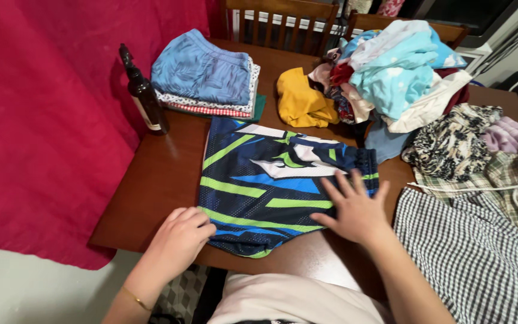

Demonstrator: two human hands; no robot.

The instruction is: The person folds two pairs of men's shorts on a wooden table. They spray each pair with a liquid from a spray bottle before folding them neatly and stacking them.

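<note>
Navy mesh shorts with lime-green and white slashes (277,186) lie flat on the near part of the brown wooden table (157,180), waistband toward the right and leg hems toward the person's left. The left hand (178,237) sits at the near left corner of the shorts, fingers curled in and closed on the hem there, though whether they pinch one layer or two cannot be told from this angle. The right hand (355,210) lies palm-down on the fabric near the waistband, fingers spread wide and flat, pinning the cloth against the tabletop. For a clean result the pinning hand would do well to hold its weight even while the gripped corner is drawn taut, since slick mesh tends to slide and bunch; smoothing outward from the middle should clear the slight ripples visible near the hem. Beyond the shorts sits a neat stack of folded clothes topped by light-blue fabric (205,75), with a dark glass spray bottle (144,93) just to its left, near a red curtain (43,120). A crumpled mustard-yellow garment (301,99) and a loose heap of mixed laundry (403,72) lie farther right, and a black-and-white checked cloth (475,258) drapes over the table's near right edge.
</note>
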